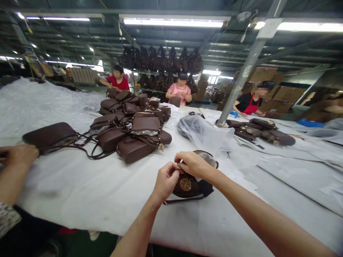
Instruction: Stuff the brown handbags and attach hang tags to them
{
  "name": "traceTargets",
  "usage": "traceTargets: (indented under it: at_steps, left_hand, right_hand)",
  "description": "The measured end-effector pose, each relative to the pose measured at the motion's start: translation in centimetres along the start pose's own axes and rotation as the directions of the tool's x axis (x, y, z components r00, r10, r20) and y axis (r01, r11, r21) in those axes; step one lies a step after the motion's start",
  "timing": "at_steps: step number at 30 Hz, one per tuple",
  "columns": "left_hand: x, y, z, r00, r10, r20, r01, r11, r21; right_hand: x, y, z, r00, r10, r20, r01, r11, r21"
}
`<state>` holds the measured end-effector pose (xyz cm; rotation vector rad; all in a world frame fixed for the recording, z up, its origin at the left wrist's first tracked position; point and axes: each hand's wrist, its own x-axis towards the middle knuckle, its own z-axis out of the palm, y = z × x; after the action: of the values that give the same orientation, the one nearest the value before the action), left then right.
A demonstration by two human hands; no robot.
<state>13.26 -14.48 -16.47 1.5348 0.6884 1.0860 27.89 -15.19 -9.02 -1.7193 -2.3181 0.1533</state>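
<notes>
A dark brown handbag [194, 187] with a round gold ornament [185, 184] on its front lies on the white-covered table in front of me. Both my hands meet at its upper left edge. My left hand [167, 178] is closed, thumb and fingers pinched together at the bag. From above, my right hand [191, 163] reaches over the bag, its fingertips pinched close to my left ones. What sits between the fingertips is too small and hidden to make out. A strap runs along the bag's near side, and clear plastic shows at its opening.
Brown handbags [146, 125] with straps are heaped at the centre left; more bags [257, 130] lie at the right near a metal post [241, 71]. Clear plastic [205, 130] lies beyond my bag. At the left, a co-worker's hand [20, 157] is by another bag [50, 135]. Several people stand across the table.
</notes>
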Motion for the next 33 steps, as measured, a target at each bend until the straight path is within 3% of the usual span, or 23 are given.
traceTargets:
  at_steps: [2,6,9,11,15,19,22,25,27,29,33]
  left_hand:
    - [0.3,-0.1,0.0,0.990,-0.142,0.010,0.141,0.964,-0.225]
    - [0.4,-0.1,-0.6,0.962,-0.271,0.040,0.255,0.830,-0.496]
    - [0.1,-0.3,-1.1,0.945,-0.319,0.068,0.295,0.745,-0.599]
    - [-0.1,-0.5,-1.3,0.940,-0.335,0.068,0.301,0.717,-0.629]
    - [-0.2,-1.2,-1.5,0.942,-0.320,0.105,0.301,0.664,-0.684]
    - [-0.1,-1.6,-1.8,0.941,-0.319,0.114,0.301,0.634,-0.712]
    - [0.2,-1.6,-2.2,0.934,-0.335,0.124,0.323,0.641,-0.697]
    - [0.5,-1.1,-2.5,0.931,-0.333,0.151,0.342,0.645,-0.683]
    - [0.6,-0.6,-2.5,0.928,-0.335,0.161,0.351,0.646,-0.678]
    - [0.5,-0.3,-2.6,0.922,-0.352,0.159,0.361,0.642,-0.676]
    - [1.1,-0.7,-3.3,0.899,-0.392,0.194,0.412,0.608,-0.679]
  right_hand:
    - [-0.2,0.4,-0.7,0.999,-0.041,0.011,0.040,0.997,0.065]
    - [-1.9,2.0,-1.7,0.969,-0.248,-0.005,0.248,0.966,0.072]
    - [-4.0,2.6,-1.7,0.910,-0.412,-0.052,0.406,0.909,-0.100]
    - [-5.6,2.3,-1.3,0.874,-0.478,-0.086,0.445,0.859,-0.254]
    - [-8.4,1.1,0.3,0.824,-0.562,-0.068,0.488,0.766,-0.419]
    - [-8.9,-0.2,4.1,0.780,-0.626,-0.006,0.556,0.697,-0.452]
    - [-7.7,-1.6,7.6,0.806,-0.592,-0.002,0.529,0.723,-0.445]
    - [-6.1,-3.1,10.6,0.896,-0.436,-0.079,0.345,0.798,-0.495]
    - [-5.2,-3.6,11.9,0.931,-0.337,-0.141,0.215,0.817,-0.536]
    - [-4.4,-3.6,12.5,0.924,-0.350,-0.155,0.206,0.796,-0.569]
    - [-3.2,-2.2,11.9,0.832,-0.541,-0.120,0.359,0.692,-0.627]
